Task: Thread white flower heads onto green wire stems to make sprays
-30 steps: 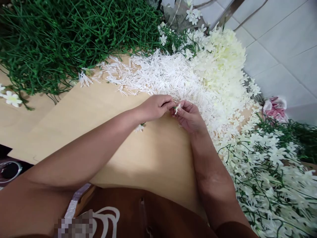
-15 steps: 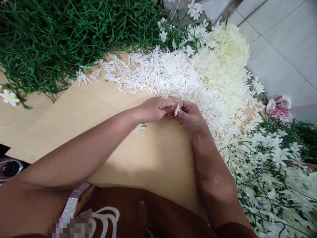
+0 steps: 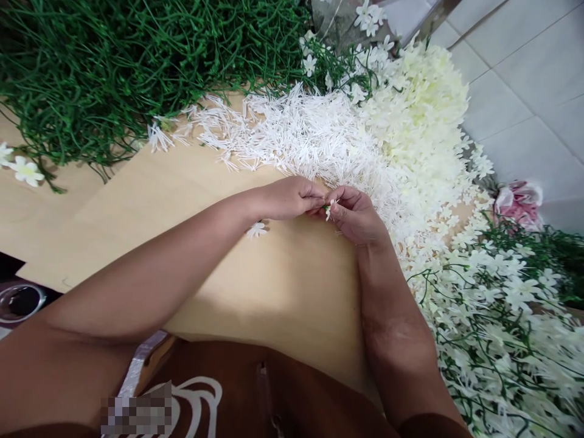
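Over the brown board (image 3: pixel 283 286), my two hands meet fingertip to fingertip. My right hand (image 3: pixel 356 216) is closed in a pinch on a small white artificial flower (image 3: pixel 331 210). A bit of green stem (image 3: pixel 326 207) shows at the flower's base, where the closed fingers of my left hand (image 3: pixel 292 198) pinch it; most of the stem is hidden by the fingers. Below my left wrist lies a loose white flower (image 3: pixel 257 230). Just beyond my hands spreads a heap of thin white flower stamens (image 3: pixel 314 131).
Green artificial stems (image 3: pixel 150 67) are piled at the far left. Loose cream-white petals (image 3: pixel 420 115) are heaped at the right, beside finished-looking flower sprays (image 3: pixel 511 316). A tiled surface (image 3: pixel 524 91) and a pink-and-white bundle (image 3: pixel 519 204) are at the far right. A round dark-centred object (image 3: pixel 20 302) sits at left.
The white flower between my fingers has tilted slightly, and more of its green base shows. The whole view has shifted a little; both hands keep their pinch.
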`<state>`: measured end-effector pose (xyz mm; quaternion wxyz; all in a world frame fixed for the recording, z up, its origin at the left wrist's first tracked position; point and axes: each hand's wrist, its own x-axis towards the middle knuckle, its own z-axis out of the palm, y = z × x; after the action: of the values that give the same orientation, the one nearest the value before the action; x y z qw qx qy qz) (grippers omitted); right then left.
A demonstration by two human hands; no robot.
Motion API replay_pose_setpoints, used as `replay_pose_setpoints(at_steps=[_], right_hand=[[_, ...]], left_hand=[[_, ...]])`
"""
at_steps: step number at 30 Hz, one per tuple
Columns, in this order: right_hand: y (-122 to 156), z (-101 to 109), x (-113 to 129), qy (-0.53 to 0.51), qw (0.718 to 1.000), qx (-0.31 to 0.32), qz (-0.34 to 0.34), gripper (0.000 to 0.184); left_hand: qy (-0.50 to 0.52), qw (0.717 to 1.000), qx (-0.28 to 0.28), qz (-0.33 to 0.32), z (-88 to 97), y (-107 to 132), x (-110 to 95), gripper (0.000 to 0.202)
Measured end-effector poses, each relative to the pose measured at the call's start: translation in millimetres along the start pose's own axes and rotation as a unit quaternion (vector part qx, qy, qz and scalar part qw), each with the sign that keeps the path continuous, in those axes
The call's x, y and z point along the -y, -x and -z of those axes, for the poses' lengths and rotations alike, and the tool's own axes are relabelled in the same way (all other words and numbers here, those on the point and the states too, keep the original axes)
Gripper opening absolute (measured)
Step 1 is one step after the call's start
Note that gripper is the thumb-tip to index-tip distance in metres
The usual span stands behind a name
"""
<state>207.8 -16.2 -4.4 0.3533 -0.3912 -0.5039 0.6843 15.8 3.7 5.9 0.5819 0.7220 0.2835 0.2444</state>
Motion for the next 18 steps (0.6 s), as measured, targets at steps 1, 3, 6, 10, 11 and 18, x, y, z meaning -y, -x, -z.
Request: replay_pose_setpoints(at_steps=[1,3,6,10,11,18], right_hand=[[-0.1,0.5,-1.2,0.005,1.0,0.001,0.003,0.03],[-0.7,1.2,-3.9,0.009,1.0,0.005,0.016,0.029],[-2.0,-0.3,-7.2,0.011,0.999,-0.005,0.034,0.034],[-4.3,-8.7,-9.0,0.016,0.996,-0.068,0.052,0.045],[-4.9,-11.1,-9.1,0.018,0.995,-0.084,0.057,0.047],[-6.9,-14.1,-11.5,0.019,0.992,-0.105,0.066,0.047]], left_hand=[[0.006,1.0,0.006,-0.004,0.3,0.2,-0.1,0.026],[0.024,1.0,0.012,-0.009,-0.3,0.4,-0.5,0.026],[0.057,0.998,0.002,0.008,-4.0,-0.2,-1.6,0.029],[0.123,0.99,-0.055,0.048,-10.0,-1.5,-2.6,0.034],[0.137,0.986,-0.069,0.058,-10.8,-1.8,-2.7,0.035],[0.16,0.981,-0.079,0.071,-12.3,-2.8,-2.1,0.035]])
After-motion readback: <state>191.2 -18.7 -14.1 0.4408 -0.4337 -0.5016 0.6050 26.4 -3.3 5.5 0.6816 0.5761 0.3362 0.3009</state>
